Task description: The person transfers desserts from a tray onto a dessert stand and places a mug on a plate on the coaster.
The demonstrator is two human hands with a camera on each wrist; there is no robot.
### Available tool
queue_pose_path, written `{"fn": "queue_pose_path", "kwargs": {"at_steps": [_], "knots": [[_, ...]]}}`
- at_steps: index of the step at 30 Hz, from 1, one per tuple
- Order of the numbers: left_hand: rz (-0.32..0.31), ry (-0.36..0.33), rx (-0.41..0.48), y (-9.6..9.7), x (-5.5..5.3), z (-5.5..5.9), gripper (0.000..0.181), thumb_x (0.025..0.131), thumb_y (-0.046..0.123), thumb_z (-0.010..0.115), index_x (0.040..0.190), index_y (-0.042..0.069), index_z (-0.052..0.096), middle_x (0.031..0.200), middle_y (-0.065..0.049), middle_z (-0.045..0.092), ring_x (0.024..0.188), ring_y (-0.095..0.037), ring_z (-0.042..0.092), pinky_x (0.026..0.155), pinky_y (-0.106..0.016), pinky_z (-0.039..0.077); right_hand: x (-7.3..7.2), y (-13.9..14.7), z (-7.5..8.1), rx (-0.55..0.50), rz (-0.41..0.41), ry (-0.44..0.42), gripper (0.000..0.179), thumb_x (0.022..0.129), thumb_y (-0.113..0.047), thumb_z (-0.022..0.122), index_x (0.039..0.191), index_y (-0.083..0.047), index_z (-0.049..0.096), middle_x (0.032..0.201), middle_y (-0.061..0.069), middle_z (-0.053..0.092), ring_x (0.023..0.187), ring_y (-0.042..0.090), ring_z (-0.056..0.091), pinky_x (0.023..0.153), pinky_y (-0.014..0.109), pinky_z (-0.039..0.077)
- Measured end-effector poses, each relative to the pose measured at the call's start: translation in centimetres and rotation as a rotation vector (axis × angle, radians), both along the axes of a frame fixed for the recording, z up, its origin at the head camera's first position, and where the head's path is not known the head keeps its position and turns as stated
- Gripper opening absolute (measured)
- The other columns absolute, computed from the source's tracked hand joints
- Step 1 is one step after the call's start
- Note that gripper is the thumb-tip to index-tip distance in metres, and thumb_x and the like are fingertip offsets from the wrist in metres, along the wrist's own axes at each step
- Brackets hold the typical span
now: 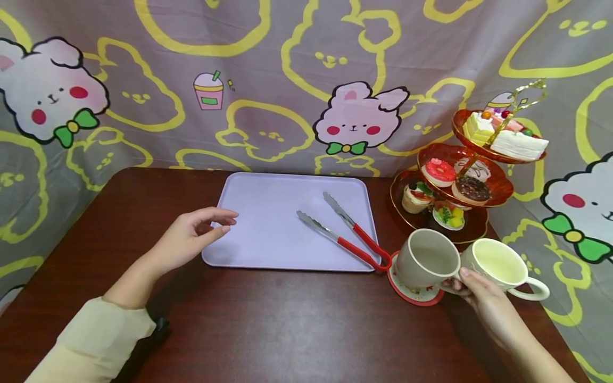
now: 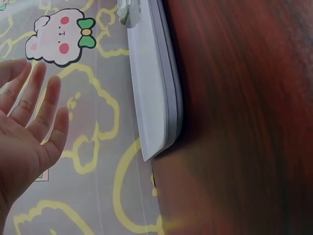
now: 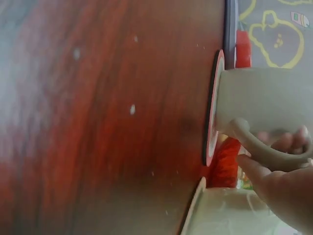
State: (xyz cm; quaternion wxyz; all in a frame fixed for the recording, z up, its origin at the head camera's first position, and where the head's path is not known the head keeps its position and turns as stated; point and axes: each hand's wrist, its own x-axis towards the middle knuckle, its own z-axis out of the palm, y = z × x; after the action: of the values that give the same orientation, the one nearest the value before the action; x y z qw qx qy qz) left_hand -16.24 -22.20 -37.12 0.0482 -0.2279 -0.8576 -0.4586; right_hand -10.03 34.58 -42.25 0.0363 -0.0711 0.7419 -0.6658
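My right hand point(image 1: 483, 298) grips the handle point(image 3: 266, 154) of a grey mug point(image 1: 428, 258), its fingers through the loop. The mug's base is at a round red-rimmed coaster point(image 1: 416, 295). Just right of that hand stands a cream mug point(image 1: 495, 260) with its handle pointing right. My left hand point(image 1: 191, 234) hangs over the left edge of a lavender tray point(image 1: 258, 234), fingers relaxed and holding nothing; the left wrist view shows its palm and spread fingers. On the tray's right side lie metal tongs point(image 1: 342, 234) with red handles, their arms spread and their bend sticking out over the front right corner.
Behind the mugs rises a three-tier dessert stand point(image 1: 464, 197) with cake slices, doughnuts and small tarts, topped by a gold handle. A patterned curtain point(image 1: 268, 64) hangs along the back of the dark wooden table point(image 1: 297, 324). The tray's raised rim lies near the table's back edge.
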Motion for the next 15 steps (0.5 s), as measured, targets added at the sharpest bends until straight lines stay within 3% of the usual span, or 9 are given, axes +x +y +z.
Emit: {"fn": "queue_pose_path", "kwargs": {"at_steps": [3, 6, 7, 9, 11, 15], "knots": [[-0.027, 0.015, -0.049, 0.2, 0.1, 0.1, 0.031, 0.097, 0.007, 0.069, 0.127, 0.01, 0.071, 0.115, -0.006, 0.073, 0.105, -0.012, 0.066, 0.08, -0.021, 0.051, 0.7, 0.4, 0.9, 0.326, -0.083, 0.038, 0.042, 0.112, -0.015, 0.033, 0.106, 0.014, 0.062, 0.102, -0.014, 0.067, 0.099, -0.01, 0.058, 0.083, 0.009, 0.042], [-0.063, 0.032, -0.11, 0.2, 0.5, 0.6, 0.035, 0.096, 0.009, 0.07, 0.131, 0.012, 0.07, 0.118, -0.002, 0.073, 0.109, -0.016, 0.065, 0.083, -0.023, 0.048, 1.5, 0.6, 2.5, 0.685, -0.151, 0.083, 0.042, 0.111, -0.021, 0.041, 0.126, 0.012, 0.063, 0.114, -0.002, 0.07, 0.1, -0.016, 0.049, 0.078, 0.009, 0.04], [-0.072, 0.035, -0.133, 0.1, 0.7, 0.8, 0.036, 0.096, 0.01, 0.07, 0.132, 0.013, 0.069, 0.119, -0.001, 0.072, 0.112, -0.017, 0.064, 0.086, -0.023, 0.047, 1.8, 0.6, 3.1, 0.772, -0.171, 0.115, 0.041, 0.11, -0.022, 0.046, 0.13, 0.01, 0.062, 0.117, 0.004, 0.07, 0.101, -0.012, 0.05, 0.076, 0.008, 0.038], [-0.084, 0.036, -0.187, -0.1, 1.2, 1.3, 0.039, 0.096, 0.012, 0.071, 0.135, 0.015, 0.068, 0.123, 0.001, 0.07, 0.117, -0.017, 0.061, 0.091, -0.024, 0.045, 2.2, 0.4, 4.3, 0.881, -0.204, 0.187, 0.036, 0.106, -0.021, 0.057, 0.13, 0.005, 0.065, 0.119, 0.018, 0.069, 0.097, -0.009, 0.051, 0.072, 0.009, 0.038], [-0.084, 0.04, -0.247, -0.4, 1.6, 1.9, 0.041, 0.097, 0.016, 0.072, 0.137, 0.017, 0.066, 0.128, 0.002, 0.068, 0.122, -0.019, 0.059, 0.098, -0.029, 0.045, 2.5, 0.0, 5.7, 0.949, -0.247, 0.259, 0.034, 0.101, -0.022, 0.065, 0.13, -0.003, 0.068, 0.121, 0.02, 0.068, 0.1, -0.008, 0.05, 0.071, 0.008, 0.036], [-0.049, 0.057, -0.34, -0.6, 1.4, 3.7, 0.048, 0.097, 0.021, 0.072, 0.143, 0.014, 0.061, 0.137, -0.004, 0.062, 0.128, -0.026, 0.055, 0.103, -0.049, 0.044, 1.7, -1.9, 9.0, 0.909, -0.278, 0.458, 0.03, 0.097, -0.016, 0.07, 0.126, -0.008, 0.072, 0.121, -0.007, 0.068, 0.105, -0.018, 0.045, 0.079, 0.001, 0.031]]}}
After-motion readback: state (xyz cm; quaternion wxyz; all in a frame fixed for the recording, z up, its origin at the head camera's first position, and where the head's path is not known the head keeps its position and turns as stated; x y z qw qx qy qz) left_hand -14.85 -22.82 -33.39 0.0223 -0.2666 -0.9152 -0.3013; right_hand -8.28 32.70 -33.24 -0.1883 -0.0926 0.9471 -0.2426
